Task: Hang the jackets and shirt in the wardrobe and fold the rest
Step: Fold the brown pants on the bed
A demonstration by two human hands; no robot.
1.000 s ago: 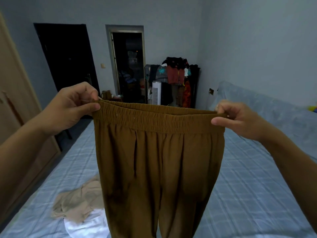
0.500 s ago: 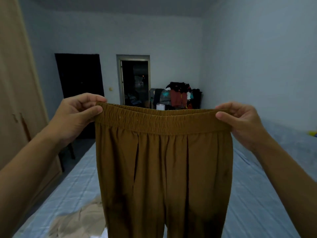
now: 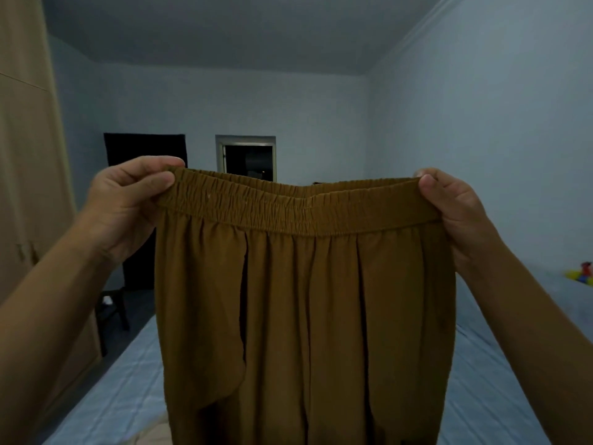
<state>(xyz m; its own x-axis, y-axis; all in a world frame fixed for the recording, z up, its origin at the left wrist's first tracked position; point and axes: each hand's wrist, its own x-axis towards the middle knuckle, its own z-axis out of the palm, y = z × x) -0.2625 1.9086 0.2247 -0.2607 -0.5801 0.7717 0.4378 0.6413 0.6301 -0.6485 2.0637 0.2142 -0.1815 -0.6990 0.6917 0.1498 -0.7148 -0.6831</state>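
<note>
— Standing over the pale blue checked bed [image 3: 134, 390], beside the tall light-wood wardrobe [image 3: 29, 187]; holding up mustard-brown elastic-waist trousers [image 3: 301, 300], legs hanging over the mattress.

— Gripping how?

— Pinching each waistband end: left hand [image 3: 128, 203] with thumb and curled fingers on one corner, right hand [image 3: 449, 207] likewise on the other.

— Progress?

— Judging it midway at best: still unfolded, only being spread. A beige garment [image 3: 154, 435] lying crumpled below (barely showing). Hanging done or not, impossible to tell.

— Changed since a second ago?

— Lifted higher, view tilted up toward the ceiling; less bed showing, beige pile nearly out of view.
</note>
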